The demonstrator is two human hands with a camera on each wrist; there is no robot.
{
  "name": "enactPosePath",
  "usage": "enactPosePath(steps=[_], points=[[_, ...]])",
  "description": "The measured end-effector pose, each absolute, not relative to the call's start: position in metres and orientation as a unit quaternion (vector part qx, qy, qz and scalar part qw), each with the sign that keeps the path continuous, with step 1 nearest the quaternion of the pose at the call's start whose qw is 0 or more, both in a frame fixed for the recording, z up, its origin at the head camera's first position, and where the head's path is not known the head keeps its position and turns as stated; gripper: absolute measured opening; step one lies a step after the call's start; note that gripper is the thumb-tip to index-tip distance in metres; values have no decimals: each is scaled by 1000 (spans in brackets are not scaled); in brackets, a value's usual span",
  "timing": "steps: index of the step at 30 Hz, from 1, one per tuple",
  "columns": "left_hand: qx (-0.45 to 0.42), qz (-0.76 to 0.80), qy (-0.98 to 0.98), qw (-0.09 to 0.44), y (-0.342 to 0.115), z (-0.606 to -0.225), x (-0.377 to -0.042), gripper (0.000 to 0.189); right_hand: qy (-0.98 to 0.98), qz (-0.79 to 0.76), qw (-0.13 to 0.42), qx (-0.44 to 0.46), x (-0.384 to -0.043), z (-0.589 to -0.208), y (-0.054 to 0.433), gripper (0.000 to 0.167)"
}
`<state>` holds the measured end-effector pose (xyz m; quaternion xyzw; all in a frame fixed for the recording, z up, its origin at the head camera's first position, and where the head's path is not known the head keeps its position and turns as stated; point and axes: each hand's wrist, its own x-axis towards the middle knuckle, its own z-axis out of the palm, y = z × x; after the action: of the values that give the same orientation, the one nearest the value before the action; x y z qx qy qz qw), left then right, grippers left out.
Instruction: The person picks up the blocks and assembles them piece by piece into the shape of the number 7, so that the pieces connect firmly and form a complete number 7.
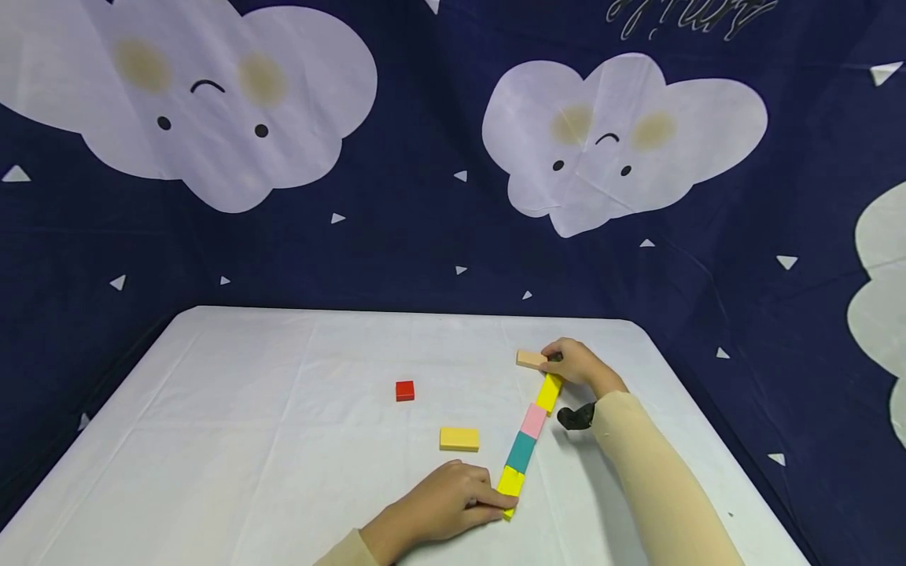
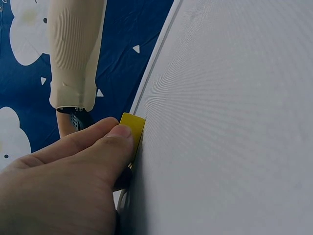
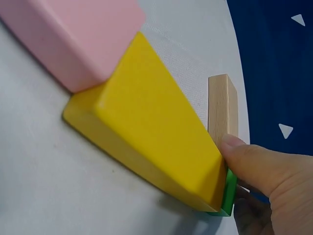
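Observation:
A slanting row of blocks lies end to end on the white table. From near to far come a yellow block (image 1: 510, 480), a teal block (image 1: 521, 452), a pink block (image 1: 534, 421) and another yellow block (image 3: 146, 127). My left hand (image 1: 453, 501) pinches the near yellow block between thumb and finger at its near end. At the far end, my right hand (image 1: 576, 363) holds a green block (image 3: 229, 193) against the yellow one, mostly hidden by the fingers. The right thumb also lies by a plain wooden block (image 3: 220, 105), which points left from there.
A loose yellow block (image 1: 458, 439) lies left of the row, and a small red block (image 1: 405, 391) sits farther back. Behind the table (image 1: 248, 409) hangs a dark blue cloth (image 1: 425, 236) with clouds. A dark device (image 1: 576, 417) is at the right wrist.

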<state>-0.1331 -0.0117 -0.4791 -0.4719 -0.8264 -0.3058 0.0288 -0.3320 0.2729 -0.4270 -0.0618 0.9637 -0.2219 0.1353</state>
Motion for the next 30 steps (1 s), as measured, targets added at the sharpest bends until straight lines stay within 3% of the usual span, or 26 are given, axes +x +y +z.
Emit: enactPosePath(steps=[5, 14, 20, 30], points=[[-471, -306, -827, 27, -12, -479, -132, 26, 964, -229, 113, -76, -328, -425, 271, 46], [-474, -304, -826, 32, -13, -478, -132, 26, 946, -262, 66, -180, -318, -414, 241, 46], [-480, -303, -822, 50, -14, -479, -132, 26, 929, -252, 98, -254, -302, -411, 208, 49], [-480, -305, -822, 42, -13, -481, -134, 26, 874, -254, 197, -364, -267, -423, 174, 53]])
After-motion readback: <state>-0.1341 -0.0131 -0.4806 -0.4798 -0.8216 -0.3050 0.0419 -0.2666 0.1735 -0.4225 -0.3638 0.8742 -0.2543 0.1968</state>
